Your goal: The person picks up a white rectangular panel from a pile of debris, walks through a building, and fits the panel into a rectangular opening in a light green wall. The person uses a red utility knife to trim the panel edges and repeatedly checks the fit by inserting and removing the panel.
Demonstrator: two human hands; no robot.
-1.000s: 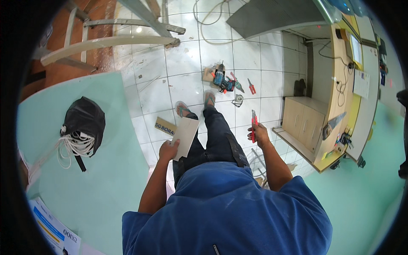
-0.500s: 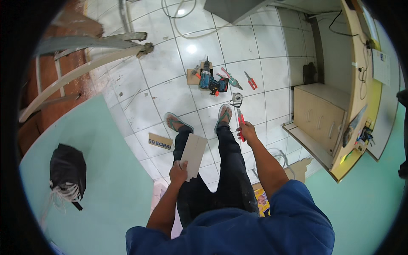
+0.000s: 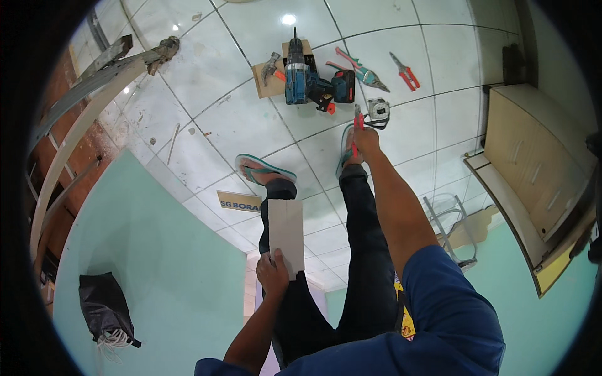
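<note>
My left hand (image 3: 273,274) grips the lower end of a flat, pale rectangular board (image 3: 286,232), held over my left thigh. Fingers closed, my right hand (image 3: 365,139) is wrapped around a red-handled plier-like tool (image 3: 358,119) with a grey tip. That tool is above my right foot, just left of a tape measure (image 3: 379,111) on the floor. Beyond lie a blue cordless drill (image 3: 298,88), a claw hammer (image 3: 272,67), tin snips (image 3: 367,75) with red and green handles, and red-handled pruning shears (image 3: 406,72).
White floor tiles (image 3: 213,125) surround my sandalled feet. A small lettered board (image 3: 237,201) lies beside my left leg. On the left, a black bag (image 3: 106,304) with white cord rests on a green surface (image 3: 188,250). A drawer cabinet (image 3: 527,156) stands at right.
My right hand has moved forward with the red-handled tool, closer to the tape measure. In my left hand the board has turned straighter. The whole view has shifted, and the floor tools appear larger.
</note>
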